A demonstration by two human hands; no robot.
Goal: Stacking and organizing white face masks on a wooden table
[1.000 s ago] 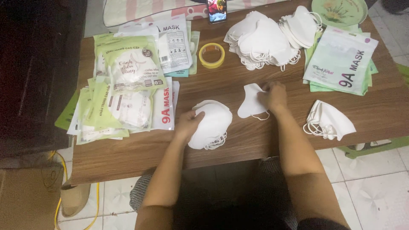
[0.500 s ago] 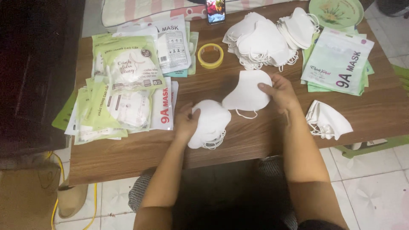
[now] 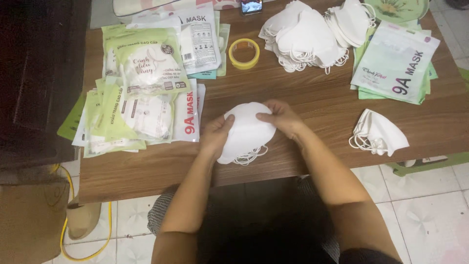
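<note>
A small stack of white face masks (image 3: 246, 134) lies near the front edge of the brown wooden table (image 3: 303, 98). My left hand (image 3: 217, 133) grips the stack's left side. My right hand (image 3: 282, 117) presses on its upper right edge, fingers on the top mask. Ear loops hang out below the stack. A big pile of loose white masks (image 3: 308, 34) sits at the back of the table, and a few more masks (image 3: 378, 132) lie at the right edge.
Packed mask bags in green and white (image 3: 141, 98) cover the table's left side. More flat bags (image 3: 398, 61) are stacked at the right. A yellow tape roll (image 3: 244, 53) and a phone (image 3: 251, 6) lie at the back. Tiled floor lies below.
My right hand carried a single mask from the table's middle to the stack under my left hand and laid it on top. Both hands now hold the stack.
</note>
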